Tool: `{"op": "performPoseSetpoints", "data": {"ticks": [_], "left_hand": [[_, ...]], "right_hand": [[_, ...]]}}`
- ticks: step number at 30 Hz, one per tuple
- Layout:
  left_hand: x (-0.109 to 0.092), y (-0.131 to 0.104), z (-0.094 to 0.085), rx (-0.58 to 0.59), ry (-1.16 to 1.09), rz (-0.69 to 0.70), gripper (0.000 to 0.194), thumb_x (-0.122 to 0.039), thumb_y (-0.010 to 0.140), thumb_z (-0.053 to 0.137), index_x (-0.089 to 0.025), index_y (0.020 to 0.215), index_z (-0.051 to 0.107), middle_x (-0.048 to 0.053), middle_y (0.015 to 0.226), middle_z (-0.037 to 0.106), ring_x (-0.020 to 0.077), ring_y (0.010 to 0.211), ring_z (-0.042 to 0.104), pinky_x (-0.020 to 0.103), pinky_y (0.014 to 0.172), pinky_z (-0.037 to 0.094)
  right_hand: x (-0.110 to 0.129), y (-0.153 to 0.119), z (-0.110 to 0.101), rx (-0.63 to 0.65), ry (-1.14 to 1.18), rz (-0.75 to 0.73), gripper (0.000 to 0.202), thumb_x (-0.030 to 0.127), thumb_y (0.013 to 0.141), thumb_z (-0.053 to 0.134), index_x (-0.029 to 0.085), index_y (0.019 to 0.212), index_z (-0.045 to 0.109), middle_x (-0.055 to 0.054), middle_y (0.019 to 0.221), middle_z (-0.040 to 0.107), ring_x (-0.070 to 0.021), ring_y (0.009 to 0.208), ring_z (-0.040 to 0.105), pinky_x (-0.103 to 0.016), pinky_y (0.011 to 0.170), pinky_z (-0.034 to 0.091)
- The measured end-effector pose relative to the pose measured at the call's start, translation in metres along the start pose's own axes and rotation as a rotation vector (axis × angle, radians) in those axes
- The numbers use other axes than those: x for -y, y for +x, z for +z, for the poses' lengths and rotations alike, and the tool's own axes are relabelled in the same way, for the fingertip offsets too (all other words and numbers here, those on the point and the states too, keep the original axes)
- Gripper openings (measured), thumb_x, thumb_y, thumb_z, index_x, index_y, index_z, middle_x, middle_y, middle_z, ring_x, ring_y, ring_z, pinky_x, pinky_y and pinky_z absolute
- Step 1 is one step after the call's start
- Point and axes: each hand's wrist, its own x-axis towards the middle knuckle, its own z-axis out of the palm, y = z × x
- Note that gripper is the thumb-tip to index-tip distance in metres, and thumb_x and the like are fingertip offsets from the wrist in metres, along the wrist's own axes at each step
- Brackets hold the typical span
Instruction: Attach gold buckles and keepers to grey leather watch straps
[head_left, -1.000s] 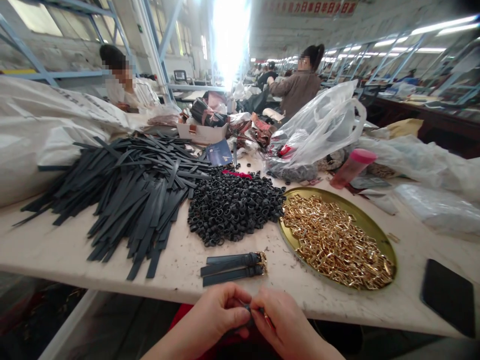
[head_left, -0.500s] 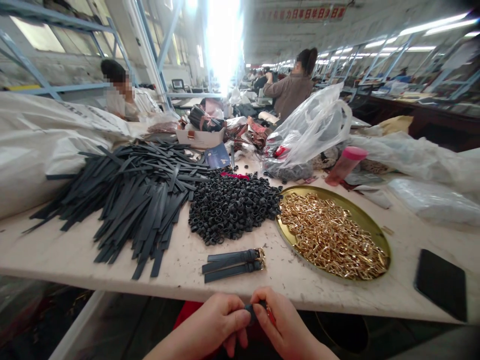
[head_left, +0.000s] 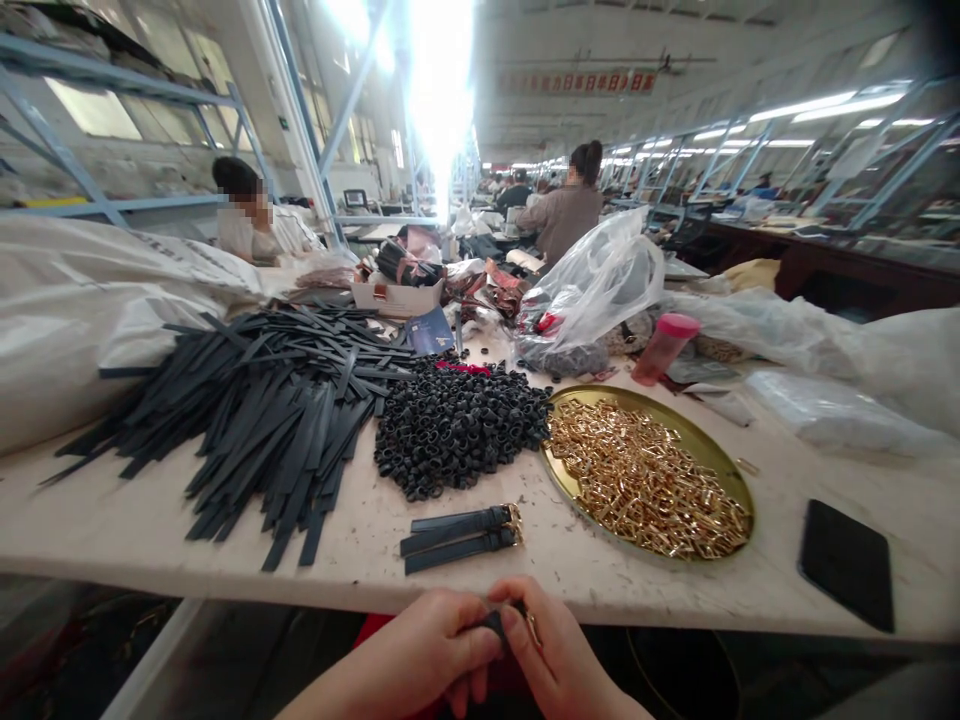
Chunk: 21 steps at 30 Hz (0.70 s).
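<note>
At the table's front edge, my left hand (head_left: 442,640) and my right hand (head_left: 541,640) are closed together on a dark watch strap (head_left: 493,625). Most of the strap is hidden by my fingers; a bit of gold metal glints by my right thumb. Just beyond my hands lie a few black watch straps (head_left: 457,548) with gold buckles at their right ends. Behind them is a heap of small black strap loops (head_left: 461,430). To the left spreads a big pile of flat black strips (head_left: 277,420); to the right, gold buckles (head_left: 652,480) fill a round tray (head_left: 739,475).
A black phone (head_left: 846,565) lies near the right front edge. Farther back are a pink-lidded jar (head_left: 664,350), a clear plastic bag (head_left: 600,285), a white box (head_left: 397,296) and a blue card (head_left: 429,331). White sacks (head_left: 52,330) stand left. Two people sit beyond the table.
The camera view has shifted slightly, so the table things appear a little farther left. Both hands stay together on the strap, with a small shift of the right fingers over it.
</note>
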Motion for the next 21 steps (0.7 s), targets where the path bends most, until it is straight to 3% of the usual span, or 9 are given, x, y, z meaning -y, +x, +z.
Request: {"op": "performPoseSetpoints", "data": {"ticks": [5, 8, 11, 14, 18, 21], "left_hand": [[-0.003, 0.014, -0.004, -0.061, 0.148, 0.049, 0.024, -0.03, 0.08, 0.037, -0.016, 0.079, 0.057, -0.003, 0.058, 0.056, 0.0086, 0.045, 0.05, 0.017, 0.043, 0.036], [-0.001, 0.032, -0.024, -0.305, 0.593, 0.145, 0.021, -0.031, 0.08, 0.042, -0.018, 0.082, 0.059, 0.001, 0.074, 0.062, 0.0154, 0.068, 0.058, 0.024, 0.062, 0.043], [0.01, 0.054, -0.044, -0.529, 1.01, 0.2, 0.029, -0.028, 0.076, 0.053, -0.018, 0.103, 0.054, 0.007, 0.101, 0.06, 0.0224, 0.092, 0.054, 0.033, 0.079, 0.042], [0.021, 0.067, -0.05, -0.538, 1.121, 0.211, 0.029, -0.021, 0.077, 0.05, -0.016, 0.105, 0.052, 0.009, 0.101, 0.059, 0.0243, 0.094, 0.053, 0.036, 0.08, 0.043], [0.02, 0.069, -0.034, -0.544, 1.191, 0.169, 0.022, -0.015, 0.082, 0.038, -0.01, 0.094, 0.056, 0.011, 0.09, 0.06, 0.0233, 0.085, 0.055, 0.036, 0.073, 0.045], [0.019, 0.078, -0.031, -0.533, 1.212, 0.164, 0.019, -0.021, 0.083, 0.041, -0.014, 0.086, 0.058, 0.006, 0.084, 0.061, 0.0183, 0.077, 0.057, 0.03, 0.065, 0.045]], "right_hand": [[-0.004, 0.011, -0.005, -0.028, -0.031, 0.031, 0.029, 0.036, 0.088, 0.026, 0.021, 0.101, 0.048, -0.004, 0.081, 0.063, -0.0153, 0.074, 0.059, -0.027, 0.065, 0.047], [-0.017, 0.036, -0.012, -0.186, -0.245, -0.002, 0.027, 0.035, 0.086, 0.035, 0.02, 0.1, 0.052, -0.008, 0.092, 0.063, -0.02, 0.088, 0.057, -0.035, 0.077, 0.047], [-0.038, 0.067, -0.014, -0.322, -0.413, -0.026, 0.027, 0.03, 0.084, 0.038, 0.017, 0.102, 0.054, -0.011, 0.104, 0.061, -0.0231, 0.1, 0.054, -0.042, 0.088, 0.044], [-0.061, 0.084, -0.005, -0.331, -0.399, -0.009, 0.033, 0.028, 0.087, 0.029, 0.016, 0.104, 0.055, -0.011, 0.105, 0.062, -0.0205, 0.1, 0.055, -0.04, 0.09, 0.045], [-0.091, 0.073, 0.006, -0.299, -0.37, -0.01, 0.04, 0.038, 0.086, 0.028, 0.016, 0.104, 0.057, -0.011, 0.106, 0.064, -0.0231, 0.099, 0.057, -0.043, 0.087, 0.048], [-0.118, 0.071, 0.007, -0.345, -0.364, -0.085, 0.04, 0.05, 0.082, 0.033, 0.027, 0.097, 0.061, -0.007, 0.096, 0.067, -0.0247, 0.092, 0.06, -0.041, 0.075, 0.053]]}}
